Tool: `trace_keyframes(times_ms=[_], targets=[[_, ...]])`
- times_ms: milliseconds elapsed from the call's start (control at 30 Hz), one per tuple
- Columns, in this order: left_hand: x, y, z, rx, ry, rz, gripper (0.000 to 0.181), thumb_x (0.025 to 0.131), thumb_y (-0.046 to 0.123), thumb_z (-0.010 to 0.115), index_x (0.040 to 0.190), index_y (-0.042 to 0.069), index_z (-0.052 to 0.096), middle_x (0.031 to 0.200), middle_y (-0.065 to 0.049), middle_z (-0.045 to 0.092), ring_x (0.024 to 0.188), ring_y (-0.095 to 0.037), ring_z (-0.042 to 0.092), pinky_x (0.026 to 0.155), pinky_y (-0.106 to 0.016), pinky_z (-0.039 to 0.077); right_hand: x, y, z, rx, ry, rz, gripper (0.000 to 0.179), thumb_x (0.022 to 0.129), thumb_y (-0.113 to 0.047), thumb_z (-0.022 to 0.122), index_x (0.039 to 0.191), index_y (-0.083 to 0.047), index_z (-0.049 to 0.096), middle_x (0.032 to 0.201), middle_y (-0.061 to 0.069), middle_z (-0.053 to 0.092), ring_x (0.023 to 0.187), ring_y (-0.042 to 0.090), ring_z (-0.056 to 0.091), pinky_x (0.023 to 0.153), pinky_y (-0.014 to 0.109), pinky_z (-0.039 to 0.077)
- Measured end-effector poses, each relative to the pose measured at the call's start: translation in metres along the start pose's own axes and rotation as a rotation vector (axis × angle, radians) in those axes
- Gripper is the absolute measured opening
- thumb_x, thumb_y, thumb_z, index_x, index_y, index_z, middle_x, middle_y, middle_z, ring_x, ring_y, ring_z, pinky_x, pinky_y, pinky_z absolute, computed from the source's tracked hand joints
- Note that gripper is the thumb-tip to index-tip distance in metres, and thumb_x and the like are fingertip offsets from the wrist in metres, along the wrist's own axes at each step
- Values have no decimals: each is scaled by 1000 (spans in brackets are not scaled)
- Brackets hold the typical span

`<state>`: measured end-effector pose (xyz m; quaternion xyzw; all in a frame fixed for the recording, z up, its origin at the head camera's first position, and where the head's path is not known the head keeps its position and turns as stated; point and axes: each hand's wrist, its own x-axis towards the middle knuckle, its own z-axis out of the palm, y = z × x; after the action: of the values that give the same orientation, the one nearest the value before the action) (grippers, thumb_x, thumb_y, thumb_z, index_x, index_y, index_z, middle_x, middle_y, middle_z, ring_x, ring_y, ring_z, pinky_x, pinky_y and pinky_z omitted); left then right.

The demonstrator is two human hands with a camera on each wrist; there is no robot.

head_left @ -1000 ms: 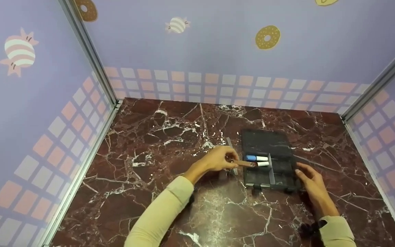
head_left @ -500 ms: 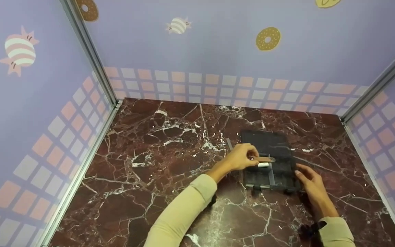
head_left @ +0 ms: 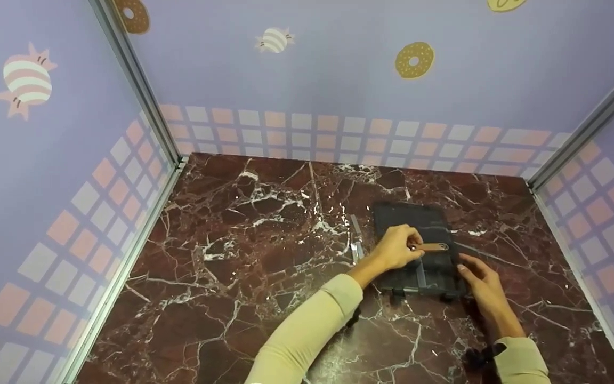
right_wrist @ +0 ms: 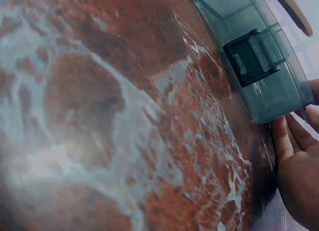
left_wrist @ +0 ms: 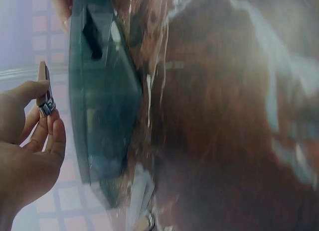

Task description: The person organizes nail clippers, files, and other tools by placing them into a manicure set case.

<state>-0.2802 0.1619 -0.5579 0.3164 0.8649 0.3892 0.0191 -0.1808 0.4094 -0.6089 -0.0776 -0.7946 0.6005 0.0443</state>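
My left hand (head_left: 398,246) pinches a flat brown strip (head_left: 435,247) with a slotted, rounded end, between thumb and fingers. A shiny metal fitting (left_wrist: 47,107) shows at its other end in the left wrist view. The strip hangs over a dark translucent plastic compartment box (head_left: 440,274), which lies with its lid (head_left: 411,216) folded back. A pale divider (head_left: 422,277) stands inside it. My left hand and forearm hide the box's left compartments. At the box's right side, my right hand (head_left: 485,282) grips the edge, fingers close around the corner in the right wrist view.
Left of the box lie a thin grey strip (head_left: 356,225) and a small silvery-white piece (head_left: 357,252). Latches (right_wrist: 251,57) stick out from the box's front. Patterned walls (head_left: 339,64) stand behind and beside the dark red marbled tabletop (head_left: 243,229).
My left hand has moved right with the brown strip, from the box's left edge to over its right half. The blue-and-white markers are now hidden behind it. My right hand has stayed put.
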Motion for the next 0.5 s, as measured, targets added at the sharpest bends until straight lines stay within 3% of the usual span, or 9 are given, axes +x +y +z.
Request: trace_keyframes(times_ms=[300, 500], targets=[[9, 11, 21, 49, 33, -36, 17, 92, 26, 85, 103, 15, 78, 96, 6, 68, 83, -1, 60, 72, -7, 44, -2, -3, -1, 22, 0, 12, 51, 109, -22, 61, 150, 6, 51, 126, 6, 66, 101, 10, 66, 78, 23, 59], [14, 13, 33, 65, 12, -53, 17, 92, 25, 86, 103, 15, 79, 97, 6, 68, 84, -1, 60, 72, -6, 44, -1, -2, 1, 4, 9, 8, 50, 109, -22, 61, 150, 6, 52, 131, 10, 65, 104, 9, 65, 82, 20, 57]])
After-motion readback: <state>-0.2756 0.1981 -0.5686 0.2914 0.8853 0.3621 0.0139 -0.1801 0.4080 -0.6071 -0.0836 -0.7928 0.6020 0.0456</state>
